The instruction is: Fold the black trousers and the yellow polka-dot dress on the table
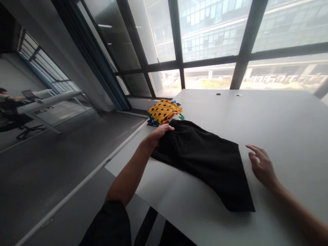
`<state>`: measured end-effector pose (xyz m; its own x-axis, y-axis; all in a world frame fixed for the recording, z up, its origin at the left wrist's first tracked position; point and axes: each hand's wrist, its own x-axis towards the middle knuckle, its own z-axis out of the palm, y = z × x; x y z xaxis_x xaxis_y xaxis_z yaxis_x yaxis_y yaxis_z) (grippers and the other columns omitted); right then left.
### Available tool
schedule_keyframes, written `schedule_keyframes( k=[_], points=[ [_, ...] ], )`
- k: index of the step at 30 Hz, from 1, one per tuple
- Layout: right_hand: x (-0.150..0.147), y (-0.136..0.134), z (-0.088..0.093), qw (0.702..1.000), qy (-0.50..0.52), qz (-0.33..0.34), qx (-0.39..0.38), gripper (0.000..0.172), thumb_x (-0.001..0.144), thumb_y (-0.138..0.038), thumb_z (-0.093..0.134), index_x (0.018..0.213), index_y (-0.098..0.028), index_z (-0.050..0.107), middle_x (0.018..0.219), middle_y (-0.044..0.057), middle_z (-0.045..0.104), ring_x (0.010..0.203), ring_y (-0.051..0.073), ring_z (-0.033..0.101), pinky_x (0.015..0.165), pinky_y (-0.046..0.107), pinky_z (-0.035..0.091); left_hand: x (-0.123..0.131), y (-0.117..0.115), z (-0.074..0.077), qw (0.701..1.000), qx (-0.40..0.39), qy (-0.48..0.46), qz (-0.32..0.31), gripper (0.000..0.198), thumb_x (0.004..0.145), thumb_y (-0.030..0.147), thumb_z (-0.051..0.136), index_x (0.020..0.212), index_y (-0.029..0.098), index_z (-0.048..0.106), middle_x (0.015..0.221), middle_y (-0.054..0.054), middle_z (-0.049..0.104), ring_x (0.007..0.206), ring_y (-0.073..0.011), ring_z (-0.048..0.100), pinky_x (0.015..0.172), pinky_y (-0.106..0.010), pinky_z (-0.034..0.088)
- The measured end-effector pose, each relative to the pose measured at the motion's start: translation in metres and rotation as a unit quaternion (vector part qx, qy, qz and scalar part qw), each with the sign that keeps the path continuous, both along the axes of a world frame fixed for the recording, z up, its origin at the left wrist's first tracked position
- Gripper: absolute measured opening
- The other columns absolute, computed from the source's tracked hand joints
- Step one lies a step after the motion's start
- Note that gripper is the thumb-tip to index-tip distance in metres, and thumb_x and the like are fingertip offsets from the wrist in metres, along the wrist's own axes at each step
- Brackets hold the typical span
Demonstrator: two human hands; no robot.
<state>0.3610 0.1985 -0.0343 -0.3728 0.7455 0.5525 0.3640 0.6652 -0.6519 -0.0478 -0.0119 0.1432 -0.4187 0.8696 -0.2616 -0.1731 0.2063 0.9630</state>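
A pair of black shorts [205,153], folded lengthwise, lies across the white table [289,123]. Its gathered waist end is at the left and the wide hem at the right. My left hand [160,132] is closed on the waist end, thumb on top and the other fingers hidden by the cloth. Just past the hem, my right hand [261,165] hovers with its fingers apart, holding nothing and not touching the cloth. Behind the waist end sits a pile of folded clothes, topped by a yellow cloth with black dots [164,111].
The table's left edge [128,155] runs beside my left arm, with grey floor [84,143] beyond it. Large windows [212,30] rise behind the table. A blue curtain [99,68] hangs at the left. Farther off, a person [9,106] sits at another desk [51,100].
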Motion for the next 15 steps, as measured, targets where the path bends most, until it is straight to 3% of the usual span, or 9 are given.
schedule_keyframes(
  k=[2,5,10,15],
  points=[
    [-0.001,-0.002,0.001,1.000,0.002,0.001,-0.006,0.041,0.102,-0.047,0.045,0.123,-0.022,0.071,0.125,0.014,0.067,0.120,0.032,0.062,0.103,0.050,0.050,-0.029,-0.013,-0.002,1.000,-0.011,0.022,0.011,0.031,0.072,0.024,0.079,0.099,0.014,0.068,0.087,-0.005,0.075,0.075,-0.0200,0.073,0.069,-0.029,0.058],
    [-0.004,-0.002,-0.001,1.000,0.005,0.005,-0.014,0.041,0.102,-0.048,0.046,0.120,-0.022,0.071,0.124,0.014,0.067,0.120,0.031,0.062,0.101,0.049,0.051,-0.067,-0.032,-0.021,0.998,-0.035,0.051,-0.006,0.039,0.069,0.022,0.082,0.104,0.014,0.069,0.096,-0.007,0.077,0.084,-0.0221,0.074,0.075,-0.030,0.059],
    [-0.007,0.002,-0.008,1.000,-0.019,0.018,-0.016,0.040,0.102,-0.049,0.046,0.118,-0.021,0.070,0.124,0.013,0.067,0.119,0.031,0.062,0.102,0.050,0.051,-0.094,-0.046,-0.056,0.994,-0.078,0.073,-0.010,0.042,0.067,0.021,0.083,0.106,0.013,0.070,0.100,-0.008,0.078,0.087,-0.0222,0.074,0.074,-0.029,0.058],
    [-0.006,0.001,-0.010,0.998,-0.052,0.032,-0.011,0.040,0.101,-0.050,0.047,0.115,-0.021,0.070,0.120,0.012,0.068,0.116,0.030,0.064,0.103,0.048,0.051,-0.101,-0.048,-0.048,0.998,-0.042,0.050,-0.023,0.043,0.074,0.028,0.084,0.112,0.013,0.071,0.110,-0.011,0.078,0.095,-0.0239,0.075,0.080,-0.030,0.060]
  ],
)
